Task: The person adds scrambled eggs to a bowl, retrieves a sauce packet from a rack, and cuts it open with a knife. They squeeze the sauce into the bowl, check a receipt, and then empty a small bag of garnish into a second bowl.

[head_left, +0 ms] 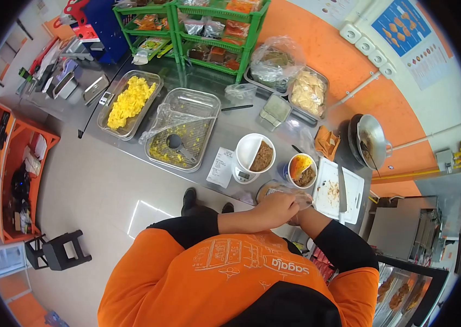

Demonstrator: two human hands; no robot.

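Observation:
My left hand [284,207] is closed in a fist close to my body at the counter's front edge; whatever it holds is hidden. Just right of it and partly behind it is my right hand [297,216], its fingers mostly out of sight. Clear plastic [303,199] shows beside both hands, above a round brown container [267,191]. Beyond them stands a cup [300,170] with yellow, orange and brown food. A white bowl [254,153] with a divided filling of brown food rests on a small scale [244,175], beside a printed receipt [220,168].
A white board [354,191] with a knife [342,188] lies at right, near stacked woks [373,136]. Trays with yellow food [131,102] and scraps with a ladle [175,143] sit left. Green racks [241,49], a plastic-covered tray [276,65] and a lidded box [274,111] stand behind.

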